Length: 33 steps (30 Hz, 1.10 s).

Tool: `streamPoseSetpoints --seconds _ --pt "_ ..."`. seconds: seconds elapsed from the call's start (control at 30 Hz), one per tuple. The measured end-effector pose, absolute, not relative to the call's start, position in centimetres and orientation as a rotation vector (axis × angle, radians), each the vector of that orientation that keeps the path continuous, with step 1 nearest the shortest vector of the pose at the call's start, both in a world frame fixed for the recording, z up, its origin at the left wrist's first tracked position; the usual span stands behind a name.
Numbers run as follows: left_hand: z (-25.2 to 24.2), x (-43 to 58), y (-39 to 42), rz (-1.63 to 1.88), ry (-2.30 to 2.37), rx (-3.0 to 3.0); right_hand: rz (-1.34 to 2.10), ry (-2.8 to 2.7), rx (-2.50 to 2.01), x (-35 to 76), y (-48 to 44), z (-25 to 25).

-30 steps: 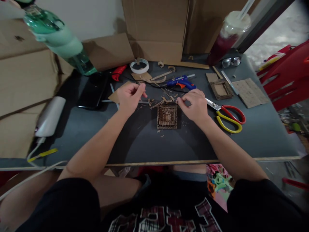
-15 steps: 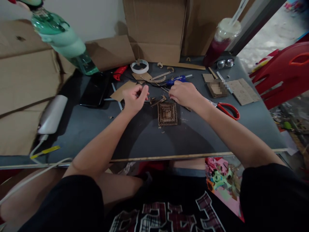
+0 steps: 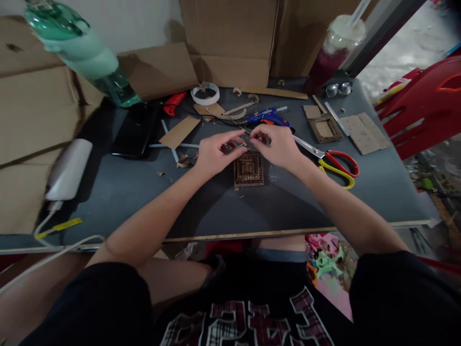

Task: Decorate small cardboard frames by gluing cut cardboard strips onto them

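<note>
Now we're seemingly into fine fingerwork: left hand [image 3: 215, 153] slightly parted, right hand [image 3: 279, 144] pinched narrow, contents we can't tell. Cardboard square [image 3: 248, 173] lies six o'clock of their gap; next probably calls for delicate control.

The single head-worn camera looks forward and down from above the shirt [image 3: 266, 283] at the lower edge. Its near, wide view centres the left hand [image 3: 218, 151] and right hand [image 3: 275, 144] over the table [image 3: 216, 211], reaching upright cardboard [image 3: 230, 33] behind.
</note>
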<state>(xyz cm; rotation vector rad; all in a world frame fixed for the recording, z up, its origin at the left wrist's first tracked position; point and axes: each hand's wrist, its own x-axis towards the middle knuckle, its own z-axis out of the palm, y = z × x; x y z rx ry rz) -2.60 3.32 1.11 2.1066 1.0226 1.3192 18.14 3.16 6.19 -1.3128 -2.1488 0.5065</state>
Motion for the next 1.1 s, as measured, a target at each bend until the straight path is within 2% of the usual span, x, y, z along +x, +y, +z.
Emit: streamPoseSetpoints --seconds 0.2,0.33,0.43,0.6,0.67,1.1 --pt "1.3 -2.0 2.6 1.402 1.071 2.072 1.376 -1.522 -1.172 16.9 2.6 5.3" --pt "1.8 -1.8 2.3 1.349 1.098 2.146 1.600 -1.327 -1.142 17.0 2.3 4.7" --pt "1.9 -1.8 2.3 1.346 1.108 2.134 1.488 -1.421 -1.152 17.3 2.4 4.6" --pt "1.5 -1.8 2.6 1.352 1.086 2.096 0.834 -1.719 -1.225 18.0 2.1 5.1" --pt "1.4 -1.8 2.6 1.353 1.076 2.095 0.682 -1.842 -1.245 18.0 1.6 5.5" --pt "1.3 -1.2 2.0 1.263 1.077 2.065 0.340 -2.083 -1.321 17.5 0.2 5.7"
